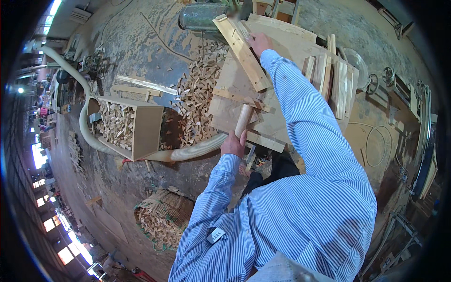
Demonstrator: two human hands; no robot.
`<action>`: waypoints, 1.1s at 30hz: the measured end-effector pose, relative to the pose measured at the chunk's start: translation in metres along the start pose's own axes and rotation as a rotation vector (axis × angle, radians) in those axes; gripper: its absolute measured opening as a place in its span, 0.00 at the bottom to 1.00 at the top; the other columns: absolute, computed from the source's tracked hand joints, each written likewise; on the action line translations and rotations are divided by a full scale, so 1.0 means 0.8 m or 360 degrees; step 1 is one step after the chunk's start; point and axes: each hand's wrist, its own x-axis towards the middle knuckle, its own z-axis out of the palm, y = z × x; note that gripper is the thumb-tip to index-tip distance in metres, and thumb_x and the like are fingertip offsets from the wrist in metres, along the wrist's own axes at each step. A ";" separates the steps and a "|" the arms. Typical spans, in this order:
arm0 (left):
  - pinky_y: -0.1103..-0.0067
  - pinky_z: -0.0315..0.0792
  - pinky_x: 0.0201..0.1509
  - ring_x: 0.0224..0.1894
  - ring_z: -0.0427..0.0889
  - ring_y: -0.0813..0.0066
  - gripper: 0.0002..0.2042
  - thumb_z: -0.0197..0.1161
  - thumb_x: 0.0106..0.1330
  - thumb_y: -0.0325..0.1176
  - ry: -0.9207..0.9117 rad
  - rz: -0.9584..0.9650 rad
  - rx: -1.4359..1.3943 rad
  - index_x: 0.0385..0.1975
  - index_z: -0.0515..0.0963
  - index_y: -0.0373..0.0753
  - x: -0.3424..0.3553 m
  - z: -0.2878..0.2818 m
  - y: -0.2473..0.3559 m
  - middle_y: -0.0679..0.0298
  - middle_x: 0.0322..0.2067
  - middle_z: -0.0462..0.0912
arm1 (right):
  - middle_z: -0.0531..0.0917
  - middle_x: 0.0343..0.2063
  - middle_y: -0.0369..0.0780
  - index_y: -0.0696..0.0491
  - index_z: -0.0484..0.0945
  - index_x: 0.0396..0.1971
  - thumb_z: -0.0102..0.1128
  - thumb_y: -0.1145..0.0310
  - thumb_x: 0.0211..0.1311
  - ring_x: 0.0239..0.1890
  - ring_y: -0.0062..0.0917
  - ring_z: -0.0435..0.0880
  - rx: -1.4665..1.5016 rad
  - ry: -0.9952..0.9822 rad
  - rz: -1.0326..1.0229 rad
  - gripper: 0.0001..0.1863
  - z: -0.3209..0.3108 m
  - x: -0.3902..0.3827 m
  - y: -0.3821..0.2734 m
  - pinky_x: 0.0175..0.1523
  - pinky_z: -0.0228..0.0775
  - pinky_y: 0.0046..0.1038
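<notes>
Left grip (233,143) clenches a wooden handle (243,121) at the plywood table (235,77) above a scrap-strewn concrete floor (136,42).

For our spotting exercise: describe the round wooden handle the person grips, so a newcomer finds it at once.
Start at the big plywood sled on the saw table. At its near edge a pale round wooden handle sticks out, with the left hand wrapped around its near end. Unlike the flat, square-edged strips nearby, it is a smooth cylinder.

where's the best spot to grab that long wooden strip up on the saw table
Grip the long wooden strip near its far end, where the right hand rests, fingers across its narrow width from above. It lies flat and slanted on the wooden table, so its long edges are probably free to pinch.
</notes>
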 end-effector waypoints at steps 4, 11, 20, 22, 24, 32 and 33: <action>0.52 0.77 0.40 0.35 0.84 0.37 0.29 0.52 0.72 0.61 0.0017 0.0019 -0.0008 0.40 0.74 0.33 0.021 -0.002 0.020 0.39 0.29 0.83 | 0.85 0.49 0.48 0.42 0.85 0.52 0.60 0.52 0.66 0.52 0.44 0.83 -0.0003 -0.0121 0.0011 0.19 -0.006 0.032 0.007 0.60 0.72 0.43; 0.52 0.77 0.37 0.33 0.84 0.37 0.28 0.53 0.72 0.60 0.0144 0.0077 -0.0038 0.39 0.74 0.33 0.035 0.010 0.027 0.39 0.28 0.83 | 0.86 0.46 0.49 0.46 0.86 0.48 0.67 0.56 0.59 0.47 0.46 0.84 -0.0022 0.0097 -0.0118 0.18 -0.027 0.021 0.015 0.56 0.75 0.44; 0.51 0.76 0.41 0.35 0.83 0.36 0.27 0.53 0.73 0.58 0.0142 0.0128 0.0047 0.40 0.71 0.33 0.016 0.017 0.000 0.38 0.31 0.83 | 0.81 0.46 0.52 0.52 0.85 0.46 0.64 0.55 0.63 0.50 0.47 0.80 -0.0192 0.0165 -0.0178 0.19 -0.064 -0.052 0.023 0.57 0.73 0.45; 0.50 0.76 0.38 0.34 0.83 0.36 0.28 0.53 0.72 0.59 0.0167 0.0126 0.0036 0.38 0.72 0.32 0.004 0.016 -0.010 0.39 0.28 0.83 | 0.80 0.46 0.52 0.51 0.84 0.48 0.61 0.56 0.64 0.48 0.49 0.81 -0.0127 0.0097 -0.0218 0.18 -0.057 -0.065 0.018 0.56 0.74 0.46; 0.50 0.76 0.39 0.34 0.83 0.36 0.28 0.53 0.72 0.58 0.0126 0.0108 0.0025 0.39 0.72 0.32 -0.008 0.014 -0.020 0.39 0.29 0.83 | 0.83 0.45 0.52 0.50 0.86 0.46 0.60 0.58 0.65 0.47 0.48 0.82 -0.0173 0.0185 0.0002 0.16 -0.043 -0.078 0.012 0.55 0.74 0.46; 0.53 0.77 0.38 0.34 0.85 0.39 0.28 0.53 0.72 0.60 -0.0018 0.0017 0.0017 0.38 0.71 0.33 -0.056 0.005 -0.054 0.41 0.28 0.84 | 0.87 0.39 0.49 0.48 0.89 0.40 0.60 0.58 0.63 0.44 0.47 0.85 0.0026 -0.0009 0.0020 0.14 0.009 -0.086 -0.018 0.54 0.75 0.44; 0.53 0.77 0.37 0.33 0.85 0.39 0.28 0.53 0.72 0.60 0.0009 0.0035 0.0022 0.38 0.71 0.33 -0.057 0.005 -0.056 0.41 0.28 0.84 | 0.87 0.39 0.49 0.48 0.89 0.41 0.60 0.57 0.63 0.44 0.47 0.85 -0.0026 -0.0016 0.0035 0.14 0.013 -0.078 -0.019 0.54 0.75 0.44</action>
